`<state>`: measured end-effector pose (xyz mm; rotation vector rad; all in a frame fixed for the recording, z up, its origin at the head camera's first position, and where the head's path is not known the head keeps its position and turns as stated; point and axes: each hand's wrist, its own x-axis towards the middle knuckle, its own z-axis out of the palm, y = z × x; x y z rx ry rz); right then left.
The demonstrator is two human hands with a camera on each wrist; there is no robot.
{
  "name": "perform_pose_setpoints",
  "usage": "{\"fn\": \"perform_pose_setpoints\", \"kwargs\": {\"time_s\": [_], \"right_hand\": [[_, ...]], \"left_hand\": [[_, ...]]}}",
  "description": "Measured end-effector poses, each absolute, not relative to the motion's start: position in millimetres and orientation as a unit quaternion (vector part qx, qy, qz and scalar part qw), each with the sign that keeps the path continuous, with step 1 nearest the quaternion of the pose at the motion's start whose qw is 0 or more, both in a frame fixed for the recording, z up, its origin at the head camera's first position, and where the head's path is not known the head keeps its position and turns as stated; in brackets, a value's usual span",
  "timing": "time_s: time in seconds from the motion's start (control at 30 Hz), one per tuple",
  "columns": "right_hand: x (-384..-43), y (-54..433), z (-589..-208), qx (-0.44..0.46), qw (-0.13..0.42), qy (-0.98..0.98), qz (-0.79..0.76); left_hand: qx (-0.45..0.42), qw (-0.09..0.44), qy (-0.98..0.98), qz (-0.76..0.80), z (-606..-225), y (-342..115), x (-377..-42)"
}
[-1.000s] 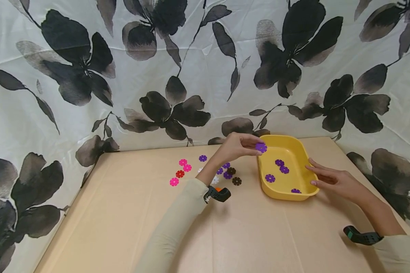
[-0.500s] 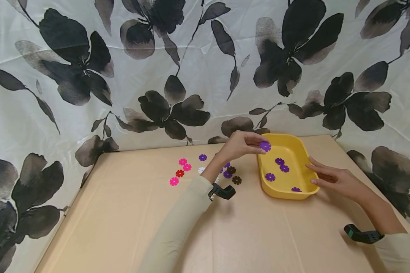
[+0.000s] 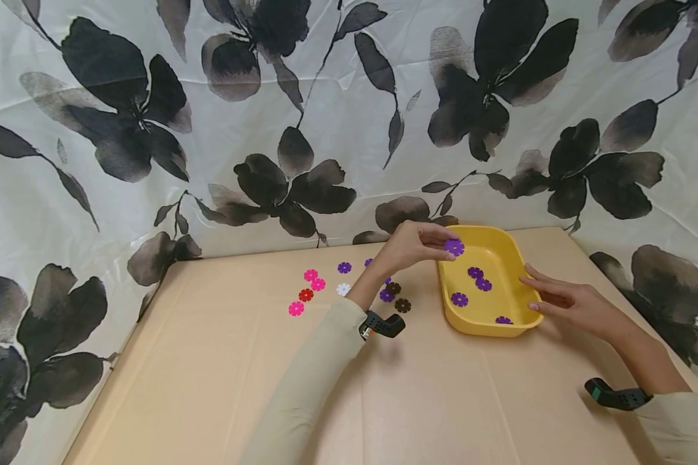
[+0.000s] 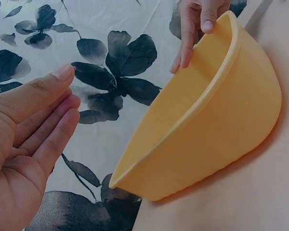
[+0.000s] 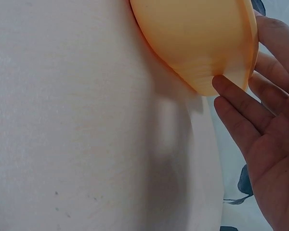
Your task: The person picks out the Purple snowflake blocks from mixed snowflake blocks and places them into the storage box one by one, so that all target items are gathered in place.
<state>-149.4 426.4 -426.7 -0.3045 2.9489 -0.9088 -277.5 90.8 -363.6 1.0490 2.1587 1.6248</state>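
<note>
Disc (image 3: 455, 247), petal-edged, in left hand (image 3: 413, 247)

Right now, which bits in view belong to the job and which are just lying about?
In the job, apparently:
purple flower in the left hand
yellow tray, touched by the right hand
purple flowers in the tray
probably the loose purple flowers

Seemingly just lying about:
pink flowers
red flower
white flower
brown flowers

A light tan tabletop (image 3: 180, 361) carries a yellow tray (image 3: 483, 328). Left of the tray lie flower-shaped pieces: brown ones (image 3: 403, 305) near it, purple (image 3: 344, 267) and white ones (image 3: 343, 289) farther left, pink ones (image 3: 318, 284) and a red one (image 3: 306, 295) farthest from it.
</note>
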Motion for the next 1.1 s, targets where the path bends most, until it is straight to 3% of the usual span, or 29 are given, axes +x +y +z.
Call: {"fn": "perform_pose_setpoints", "kwargs": {"time_s": [0.67, 1.1], "right_hand": [[-147.9, 424.8, -424.1, -0.103, 0.017, 0.954, -0.282], [-149.8, 426.2, -422.9, -0.106, 0.024, 0.952, -0.285]], "left_hand": [[0.373, 0.107, 0.776, 0.498, -371.2, 108.7, -287.2], [0.356, 0.160, 0.778, 0.492, -382.7, 128.1, -296.6]]}}
